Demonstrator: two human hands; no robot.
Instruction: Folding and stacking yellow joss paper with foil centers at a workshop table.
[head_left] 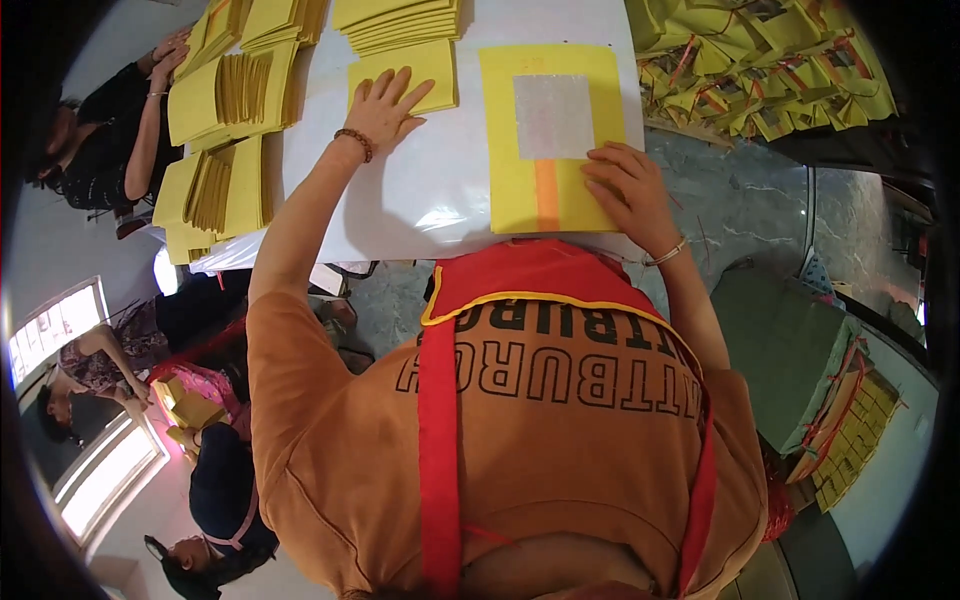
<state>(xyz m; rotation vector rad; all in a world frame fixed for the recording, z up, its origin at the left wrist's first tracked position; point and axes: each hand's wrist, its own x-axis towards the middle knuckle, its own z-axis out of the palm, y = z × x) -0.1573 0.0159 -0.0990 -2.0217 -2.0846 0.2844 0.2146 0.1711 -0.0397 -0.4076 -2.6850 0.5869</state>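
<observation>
1. Head view, taking the large yellow sheet as our landmark: well to its left, past the tabletop, a co-worker in black has both hands at the far yellow stacks.
2. Left of the sheet, between that co-worker and us, lie fanned yellow stacks. They slant over one another, which probably keeps single pieces easy to pick off.
3. Also to its left, but nearer the sheet and farther from us, a layered yellow pile sits neatly squared, perhaps so that the pieces stay aligned.
4. Just on our side of that pile, left of the sheet, is a flat yellow packet. Our left hand lies across its near edge, fingers spread wide and palm down. It grasps nothing that we can see; we judge that it steadies or presses the packet.
5. The landmark sheet itself lies flat right in front of us, close to the near edge of the tabletop. It bears a silver panel with an orange strip running from it toward us; the upright lie likely suits handling it squarely.
6. At the sheet's right edge is our right hand, fingers loosely bent and slightly parted. They touch the sheet from above, seemingly resting rather than pinching; its underside is hidden.
7. Right of the sheet and farther off, yellow pieces with red ties form a loose heap.
</observation>
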